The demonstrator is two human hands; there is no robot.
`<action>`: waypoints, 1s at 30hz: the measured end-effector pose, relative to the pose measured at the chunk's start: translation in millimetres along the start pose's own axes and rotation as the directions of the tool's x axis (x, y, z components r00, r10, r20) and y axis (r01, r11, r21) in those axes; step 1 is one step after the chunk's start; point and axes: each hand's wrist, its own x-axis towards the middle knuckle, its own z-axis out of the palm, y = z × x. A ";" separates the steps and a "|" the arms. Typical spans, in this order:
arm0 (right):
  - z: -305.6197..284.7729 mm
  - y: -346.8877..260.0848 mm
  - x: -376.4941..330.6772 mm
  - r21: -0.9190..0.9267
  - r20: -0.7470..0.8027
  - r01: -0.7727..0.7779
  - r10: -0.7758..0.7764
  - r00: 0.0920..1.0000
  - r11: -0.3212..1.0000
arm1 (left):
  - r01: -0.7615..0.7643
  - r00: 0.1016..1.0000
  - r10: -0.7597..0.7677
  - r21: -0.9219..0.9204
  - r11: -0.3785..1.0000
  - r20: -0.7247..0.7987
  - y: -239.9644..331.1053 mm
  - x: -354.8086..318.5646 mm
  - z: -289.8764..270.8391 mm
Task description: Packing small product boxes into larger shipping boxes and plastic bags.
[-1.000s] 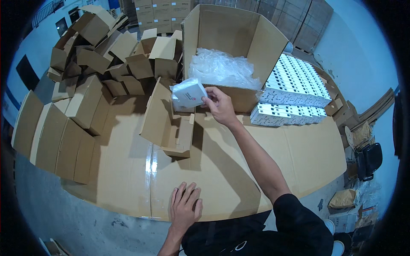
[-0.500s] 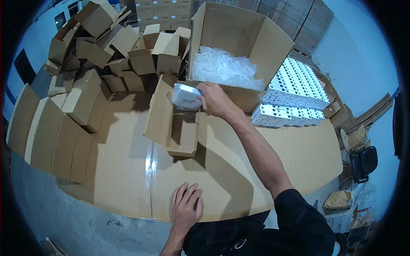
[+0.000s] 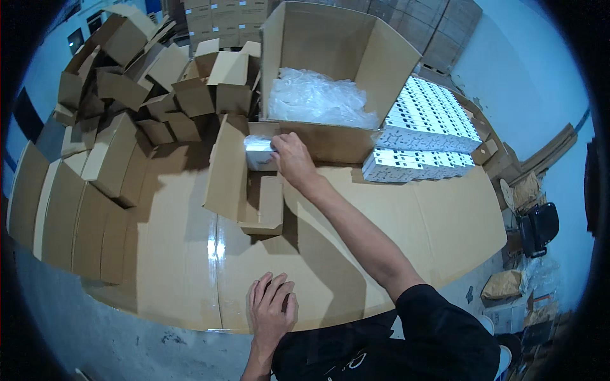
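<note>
My right hand [image 3: 293, 157] grips a small white box [image 3: 258, 156] by its right side, inside the far end of a narrow open cardboard carton [image 3: 225, 170]. The carton's flap stands up on its left, and its near part shows bare brown cardboard. My left hand [image 3: 272, 307] lies flat near the table's front edge, fingers stretched out and holding nothing. Directly behind the carton stands a large open cardboard box [image 3: 330, 143] with clear plastic bags [image 3: 318, 96] inside.
Stacked white boxes [image 3: 426, 120] stand at the right rear of the cardboard-covered table [image 3: 406, 216]. Closed brown cartons [image 3: 95, 209] line the left side. Open empty cartons [image 3: 124, 86] are heaped at the far left. A black chair [image 3: 539, 225] is off the right edge.
My right hand has lowered the white box deeper into the carton's far end. The whole view has shifted slightly. My left hand stays on the table.
</note>
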 end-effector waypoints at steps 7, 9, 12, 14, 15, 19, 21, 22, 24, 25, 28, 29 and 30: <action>35.1 1.8 -3.4 0.263 -0.157 -0.176 0.222 0.962 0.949 | 0.027 0.999 -0.028 0.030 0.999 0.035 7.4 7.0 0.4; 26.6 -5.6 -4.6 0.185 -0.153 -0.158 0.187 0.970 0.970 | 0.017 0.997 -0.020 0.045 0.999 0.069 13.5 11.4 -0.3; 14.1 -4.7 -4.8 0.277 -0.122 -0.262 0.304 0.945 0.924 | -0.020 0.987 0.007 0.080 0.997 0.161 12.5 18.1 8.9; -6.0 -17.7 -19.5 0.301 -0.087 -0.229 0.266 0.960 0.925 | -0.045 0.979 0.014 0.147 0.988 0.205 13.0 25.5 13.8; -13.8 -13.2 -29.0 0.322 -0.163 -0.167 0.228 0.960 0.932 | -0.075 0.974 0.043 0.139 0.987 0.221 16.2 32.7 19.2; -55.4 11.1 -75.0 0.383 -0.268 -0.084 0.198 0.943 0.920 | -0.158 0.950 0.116 0.125 0.980 0.291 24.3 71.6 45.4; -84.9 33.1 -103.0 0.350 -0.288 -0.103 0.212 0.934 0.931 | -0.205 0.941 0.171 0.088 0.975 0.293 26.2 98.2 60.0; -98.6 43.9 -115.9 0.331 -0.296 -0.107 0.211 0.932 0.938 | -0.216 0.936 0.182 0.085 0.973 0.301 20.6 110.9 67.9; -129.8 72.8 -143.3 0.235 -0.345 -0.158 0.234 0.909 0.959 | -0.283 0.937 0.261 0.062 0.957 0.233 11.3 136.9 84.9; -142.6 89.6 -157.3 0.181 -0.379 -0.205 0.260 0.888 0.962 | -0.269 0.942 0.253 0.045 0.962 0.221 14.7 150.6 89.3; -179.6 131.8 -192.4 -0.024 -0.496 -0.358 0.299 0.815 0.934 | -0.222 0.953 0.214 0.014 0.975 0.216 14.4 175.9 97.7; -189.5 143.8 -201.1 -0.026 -0.499 -0.363 0.303 0.812 0.931 | -0.248 0.947 0.241 0.008 0.969 0.213 12.2 179.3 99.1; -198.3 154.6 -208.9 -0.084 -0.501 -0.435 0.339 0.796 0.896 | -0.251 0.945 0.244 0.007 0.968 0.217 12.8 179.8 100.9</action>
